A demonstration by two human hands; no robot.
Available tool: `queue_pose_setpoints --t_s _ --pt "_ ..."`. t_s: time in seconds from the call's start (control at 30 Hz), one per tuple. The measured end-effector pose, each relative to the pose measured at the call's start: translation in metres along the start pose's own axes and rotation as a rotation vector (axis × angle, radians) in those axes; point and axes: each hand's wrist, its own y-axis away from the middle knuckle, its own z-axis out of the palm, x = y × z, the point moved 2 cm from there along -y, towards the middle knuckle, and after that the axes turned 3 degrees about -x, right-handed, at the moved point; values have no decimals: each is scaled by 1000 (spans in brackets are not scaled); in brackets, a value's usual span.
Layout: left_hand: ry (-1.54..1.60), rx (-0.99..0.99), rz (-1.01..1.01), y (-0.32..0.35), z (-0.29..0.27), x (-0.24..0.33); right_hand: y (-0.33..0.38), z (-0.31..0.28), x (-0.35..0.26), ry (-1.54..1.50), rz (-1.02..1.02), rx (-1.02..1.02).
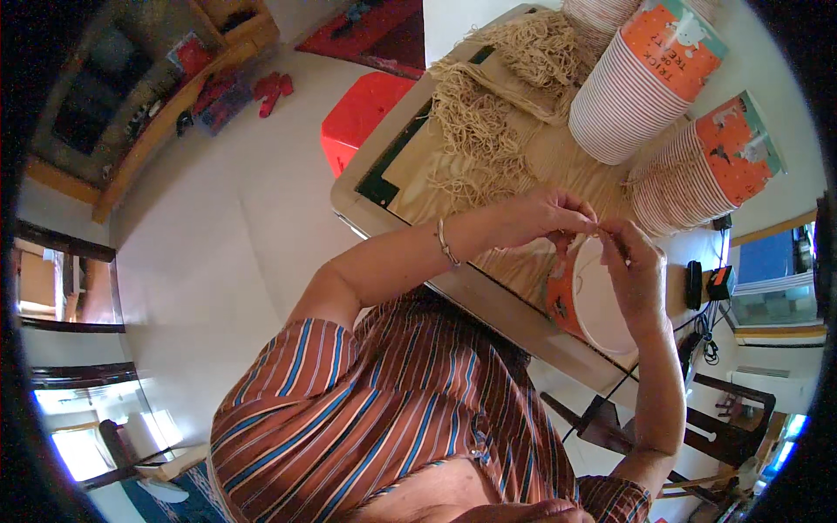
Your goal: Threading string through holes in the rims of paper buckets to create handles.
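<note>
My left hand (558, 218) and my right hand (635, 266) meet over the table, fingertips pinched together. Whatever small thing lies between them is too fine to make out. Just below the fingers an orange paper bucket (562, 296) with a pale inside stands at the table's near edge, partly covered by my right hand and wrist. Beyond my left hand, a loose heap of tan twine (479, 131) spreads over the wooden tabletop (418, 187). A further bundle of twine (540, 48) lies at the far end.
Two tall stacks of nested orange paper buckets, one farther stack (632, 91) and one nearer stack (697, 179), stand along the right. A red plastic stool (362, 118) is beyond the table's left edge. Black cables (708, 336) hang at right.
</note>
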Motion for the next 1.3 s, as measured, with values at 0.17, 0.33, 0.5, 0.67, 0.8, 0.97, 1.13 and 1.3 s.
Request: queue_pose_setpoints --t_s 0.17,0.33,0.5,0.67,0.8,0.97,1.13,1.3 --pt "-103 34 -25 3 5 9 0 -3 4 54 -1 -20" --pt "-148 27 -16 3 9 12 -1 -6 -1 52 68 -70" --pt "-163 -11 -13 1 4 8 -9 -6 15 -185 256 -143" --pt "-373 1 -17 6 13 24 -10 -8 14 -474 410 -220" --pt "-303 -1 20 6 12 17 -12 -7 14 -451 418 -228" --pt "-310 12 63 4 15 18 -13 -9 15 -496 497 -215" --pt "-318 9 85 3 13 16 -13 -11 24 -761 572 -308" --pt "-366 40 108 5 18 17 -9 -11 25 -851 601 -313"
